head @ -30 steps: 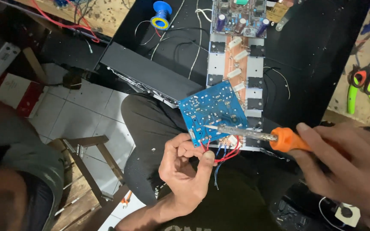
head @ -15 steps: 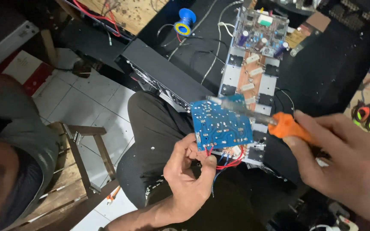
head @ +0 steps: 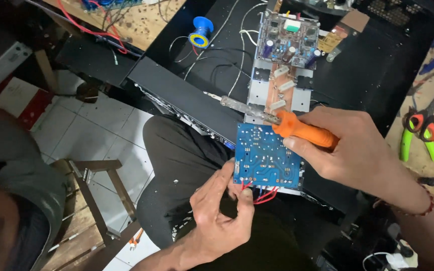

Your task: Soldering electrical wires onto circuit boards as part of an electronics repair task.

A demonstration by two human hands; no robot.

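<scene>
My left hand (head: 220, 211) pinches the lower left corner of a blue circuit board (head: 266, 156), where red wires (head: 263, 194) come out of its bottom edge. My right hand (head: 352, 150) grips the orange handle of a soldering iron (head: 277, 121). The iron's metal shaft points up and to the left, and its tip hangs off the board over a black metal chassis (head: 187, 98). The blue board is held solder side up, above my lap.
A metal plate (head: 282, 75) carrying a second board with capacitors lies beyond the blue one. A blue spool of solder (head: 199, 32) sits at the top. Green-handled pliers (head: 420, 133) lie on the wooden bench at right. A wooden stool (head: 94, 200) stands on the tiled floor at left, next to another person's arm.
The soldering iron has lifted off the blue board and swung up and to the left. My left hand keeps its hold on the board's lower edge.
</scene>
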